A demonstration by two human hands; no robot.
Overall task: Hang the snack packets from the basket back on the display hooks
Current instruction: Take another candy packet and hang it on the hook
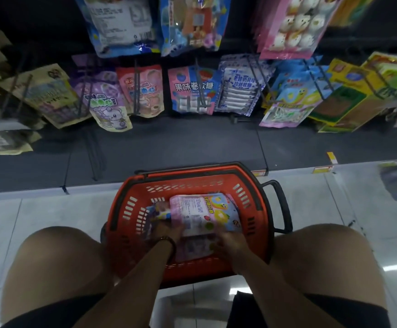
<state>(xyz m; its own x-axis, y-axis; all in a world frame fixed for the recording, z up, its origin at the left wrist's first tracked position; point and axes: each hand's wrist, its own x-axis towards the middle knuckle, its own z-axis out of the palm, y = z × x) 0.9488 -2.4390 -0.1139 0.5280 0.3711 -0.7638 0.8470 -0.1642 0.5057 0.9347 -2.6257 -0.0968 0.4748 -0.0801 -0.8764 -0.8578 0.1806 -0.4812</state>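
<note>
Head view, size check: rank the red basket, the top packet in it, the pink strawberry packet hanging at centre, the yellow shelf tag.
1. red basket
2-3. top packet and pink strawberry packet: alike, different distances, not ranked
4. yellow shelf tag

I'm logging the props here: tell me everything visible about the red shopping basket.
The red basket is plastic-looking, with slotted walls and black handles, one folded along the rim and one jutting out at its right. It stands upright on the pale tiled floor between the person's knees, facing the display shelf. Inside lie snack packets; the left hand and right hand reach in and touch them.
</note>
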